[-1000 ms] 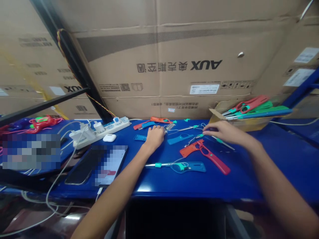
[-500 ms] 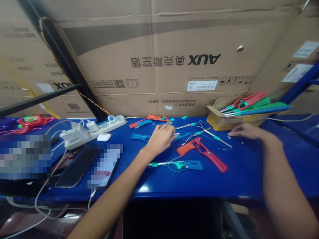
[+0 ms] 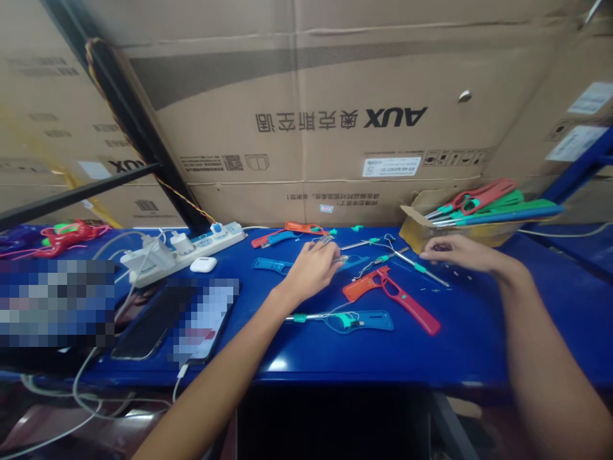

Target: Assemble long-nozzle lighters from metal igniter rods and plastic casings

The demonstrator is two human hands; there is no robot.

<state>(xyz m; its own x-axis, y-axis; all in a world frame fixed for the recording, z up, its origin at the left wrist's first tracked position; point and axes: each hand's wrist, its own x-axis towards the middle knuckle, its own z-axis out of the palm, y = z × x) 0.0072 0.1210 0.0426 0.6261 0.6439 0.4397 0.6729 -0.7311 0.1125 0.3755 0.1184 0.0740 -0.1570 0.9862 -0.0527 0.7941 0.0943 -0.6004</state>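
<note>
My left hand rests low over the table, fingers curled round small shiny pieces I cannot make out. Beneath and beside it lies a blue lighter casing. My right hand has its fingertips pinched together above a metal lighter tube with a green collar; whatever they hold is hidden. Small white bits are scattered under that hand. Between the hands and nearer me are an orange-and-red lighter casing and an opened blue lighter with its wires and green part showing.
A cardboard box of long-nosed lighters stands at the back right. On the left are a power strip with plugs, a white earphone case and two phones. A large carton walls off the back.
My right hand has moved left, from over the small white bits to the green-collared metal tube. My left hand has stayed in place, and the view has shifted slightly.
</note>
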